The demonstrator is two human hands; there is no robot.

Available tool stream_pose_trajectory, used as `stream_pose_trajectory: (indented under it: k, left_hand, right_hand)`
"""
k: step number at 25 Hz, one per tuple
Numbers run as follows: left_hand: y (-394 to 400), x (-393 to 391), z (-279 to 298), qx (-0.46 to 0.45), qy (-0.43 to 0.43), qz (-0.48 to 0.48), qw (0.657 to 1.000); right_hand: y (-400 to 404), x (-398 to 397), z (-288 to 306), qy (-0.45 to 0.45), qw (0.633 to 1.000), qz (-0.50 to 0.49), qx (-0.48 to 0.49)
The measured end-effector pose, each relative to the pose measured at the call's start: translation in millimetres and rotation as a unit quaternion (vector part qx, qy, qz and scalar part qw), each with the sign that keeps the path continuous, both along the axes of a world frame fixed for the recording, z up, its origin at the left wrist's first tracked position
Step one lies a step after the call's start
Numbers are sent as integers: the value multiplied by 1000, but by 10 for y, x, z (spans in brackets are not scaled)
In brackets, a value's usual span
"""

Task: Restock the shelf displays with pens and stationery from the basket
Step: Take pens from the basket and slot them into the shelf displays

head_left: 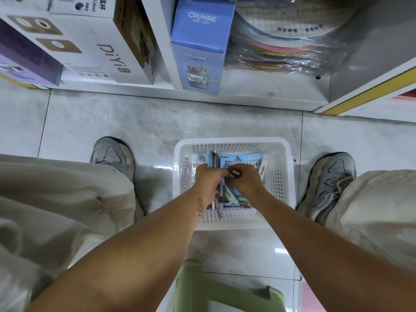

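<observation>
Shelving (pixel 247 95) fills the top of the view, its bottom bay holding a white boxed item (pixel 94 48), a blue carton (pixel 198 52) and a plastic-wrapped stack of coloured goods (pixel 281 46). Below it, on the tiled floor (pixel 157 122) between the person's two grey shoes, sits the white perforated basket (pixel 234 141), with a green stool (pixel 225 296) at the near edge. Inside the basket lie slim packs of pens and stationery (pixel 249 157) in pale blue, lilac and green, some loose along the bottom. Both hands are down in it: the left hand (pixel 208 177) is curled round a bundle of packs (pixel 213 159) standing up from its fist, and the right hand (pixel 244 181), touching the left, pinches what looks like one slim item near that bundle; exactly what it holds I cannot tell. The step in hand appears to be gathering stock for the shelf. To do it well, square the packs so their ends line up, keep like colours together, and lift the bundle straight up clear of the rim so nothing snags on the mesh.
</observation>
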State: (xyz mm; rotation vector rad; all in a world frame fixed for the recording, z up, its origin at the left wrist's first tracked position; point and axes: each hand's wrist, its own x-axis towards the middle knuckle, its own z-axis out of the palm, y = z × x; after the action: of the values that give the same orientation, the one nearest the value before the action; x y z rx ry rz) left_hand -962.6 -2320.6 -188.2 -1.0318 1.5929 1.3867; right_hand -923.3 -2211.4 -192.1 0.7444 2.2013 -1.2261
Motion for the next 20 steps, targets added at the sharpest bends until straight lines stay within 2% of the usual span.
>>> stream_pose_trajectory:
  k: [3, 8, 12, 14, 20]
  left_hand:
    - [-29, 25, 14, 53, -3, 40, 998]
    - [-53, 81, 83, 58, 24, 81, 995]
    - [-68, 74, 256, 87, 32, 73, 993]
    - [-82, 51, 347, 89, 44, 62, 993]
    - [-158, -87, 803, 86, 69, -74, 991]
  right_hand:
    - [68, -18, 100, 1, 998, -36, -57]
    - [76, 9, 213, 9, 996, -18, -85]
    - [164, -17, 379, -11, 972, -118, -201]
    - [196, -39, 499, -18, 964, -141, -224]
    - [461, -201, 1028, 78, 990, -76, -87]
